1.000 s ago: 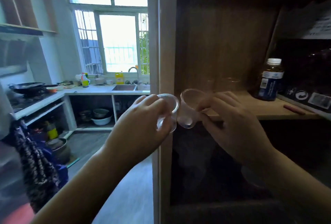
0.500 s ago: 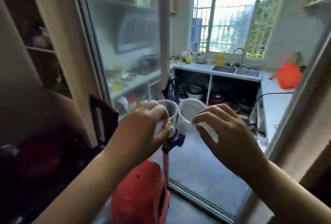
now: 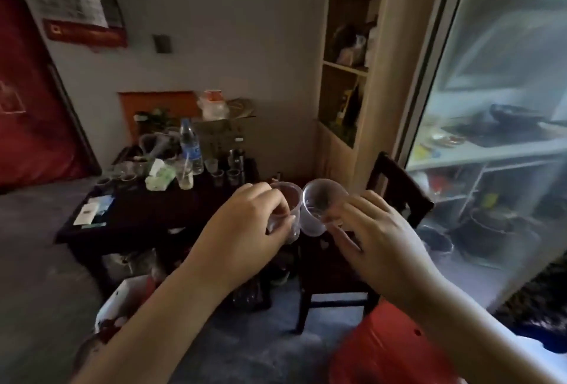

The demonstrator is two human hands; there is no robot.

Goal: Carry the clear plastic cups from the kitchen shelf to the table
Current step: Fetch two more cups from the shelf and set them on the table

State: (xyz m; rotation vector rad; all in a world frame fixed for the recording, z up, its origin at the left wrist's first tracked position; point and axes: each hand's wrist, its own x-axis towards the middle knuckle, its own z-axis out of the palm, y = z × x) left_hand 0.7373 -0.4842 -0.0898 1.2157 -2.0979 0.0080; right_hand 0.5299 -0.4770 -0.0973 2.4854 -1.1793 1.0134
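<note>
At frame center, the left hand [image 3: 245, 230] grips one clear cup [image 3: 287, 210]; the right hand [image 3: 377, 239] grips the other cup [image 3: 319, 205], rims touching. Beyond: dark chair [image 3: 395, 199], cluttered dark table [image 3: 138, 215], grey wall [image 3: 230, 30]. Earlier, the view faced the kitchen window.

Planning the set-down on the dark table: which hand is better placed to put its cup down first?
Left, probably. The left hand and its cup are on the table's side; the right hand and its cup hang over the chair.
</note>
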